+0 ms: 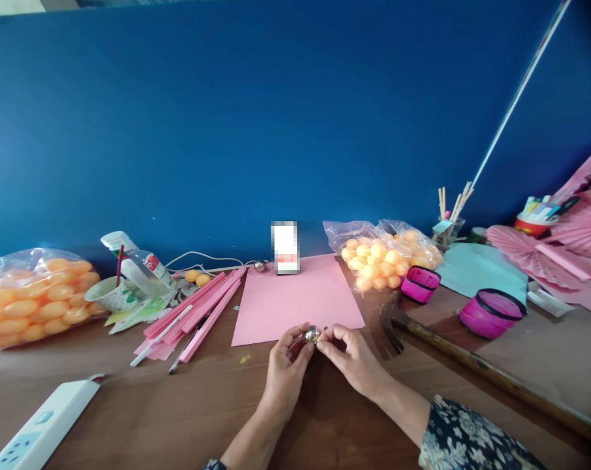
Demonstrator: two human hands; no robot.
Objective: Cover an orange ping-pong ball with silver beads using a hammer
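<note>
A small shiny metallic ball [312, 334] is held between my two hands, just at the front edge of a pink paper sheet [295, 300]. My left hand [288, 365] pinches its left side with thumb and fingers. From the right, my right hand [349, 356] has its fingertips closed at the ball's other side, where a small yellowish spot shows. Another metallic ball [260, 266] lies at the sheet's back left corner, beside an upright white object [286, 248] that is blurred out.
Bags of orange balls [36, 300] [378, 261] stand left and right. Pink strips [202, 313], a bottle [141, 267] and a power strip [45, 418] are at left. A hammer [471, 359], magenta containers [494, 314] and pink paper fans [525, 258] are at right.
</note>
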